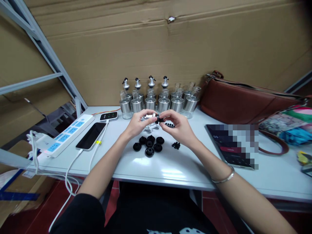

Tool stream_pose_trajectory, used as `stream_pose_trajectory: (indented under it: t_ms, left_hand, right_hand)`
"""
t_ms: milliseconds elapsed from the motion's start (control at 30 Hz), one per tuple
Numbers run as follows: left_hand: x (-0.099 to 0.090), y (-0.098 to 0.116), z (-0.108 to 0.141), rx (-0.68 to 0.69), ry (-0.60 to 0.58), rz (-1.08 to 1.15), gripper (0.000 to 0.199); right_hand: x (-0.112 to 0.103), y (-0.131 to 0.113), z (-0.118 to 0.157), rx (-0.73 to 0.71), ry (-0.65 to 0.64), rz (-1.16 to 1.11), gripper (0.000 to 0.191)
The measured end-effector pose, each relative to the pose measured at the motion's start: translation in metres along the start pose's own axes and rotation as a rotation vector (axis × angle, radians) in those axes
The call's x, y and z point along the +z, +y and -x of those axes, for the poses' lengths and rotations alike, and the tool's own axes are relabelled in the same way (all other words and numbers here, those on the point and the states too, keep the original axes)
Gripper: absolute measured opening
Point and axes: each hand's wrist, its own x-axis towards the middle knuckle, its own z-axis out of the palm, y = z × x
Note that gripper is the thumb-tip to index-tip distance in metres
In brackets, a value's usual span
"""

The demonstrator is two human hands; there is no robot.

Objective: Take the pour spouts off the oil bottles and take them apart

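Note:
My left hand (142, 121) pinches a silver pour spout (153, 115) between thumb and fingers. Against its end, my right hand (175, 126) holds a small black part (159, 119); its exact shape is hard to make out. Both hands meet above the table, in front of the bottles. Below them lie several black round stoppers (149, 151) in a cluster. A little pile of tiny black pieces (176, 145) sits to their right, and more small black pieces (170, 125) lie partly behind my right hand. Other silver parts (148, 127) show under my left hand.
Steel-sleeved glass bottles (150, 103) stand in rows at the back, several with spouts fitted. A power strip (69, 136), phone (91, 136) and small white device (109, 116) lie left with cables. At right are a brown bag (239, 102) and a tablet (226, 148).

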Motion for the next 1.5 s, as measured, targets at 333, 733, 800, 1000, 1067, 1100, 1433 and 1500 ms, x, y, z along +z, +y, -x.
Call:
stream_pose_trajectory:
  t_ms: [333, 733, 800, 1000, 1067, 1100, 1433, 1500]
  left_hand:
    - [0.002, -0.006, -0.001, -0.017, -0.016, -0.07, 0.031]
    - [0.008, -0.004, 0.001, -0.03, -0.006, -0.167, 0.03]
    - [0.006, -0.004, 0.001, -0.04, -0.004, -0.153, 0.031]
    - [0.003, -0.005, -0.001, -0.047, 0.032, -0.101, 0.033]
    - [0.003, -0.004, 0.0, -0.046, 0.008, -0.105, 0.033]
    - [0.004, -0.004, 0.0, -0.044, -0.009, -0.11, 0.032]
    - [-0.013, -0.017, -0.006, 0.05, 0.166, -0.306, 0.026]
    - [-0.017, -0.027, -0.007, 0.002, 0.132, -0.492, 0.026]
  right_hand:
    - [0.001, 0.0, 0.0, 0.09, -0.078, -0.05, 0.017]
    - [0.006, -0.001, 0.002, 0.15, -0.07, -0.056, 0.018]
    - [0.005, 0.0, 0.002, 0.16, -0.068, -0.052, 0.017]
    - [0.001, 0.003, 0.0, 0.211, -0.032, -0.085, 0.017]
    - [0.002, 0.003, 0.0, 0.225, -0.033, -0.116, 0.017]
    - [0.002, 0.004, 0.0, 0.229, -0.036, -0.13, 0.018]
    - [0.0, 0.007, -0.001, 0.28, 0.03, -0.139, 0.018]
    - [0.0, 0.007, -0.002, 0.287, 0.047, -0.141, 0.018]
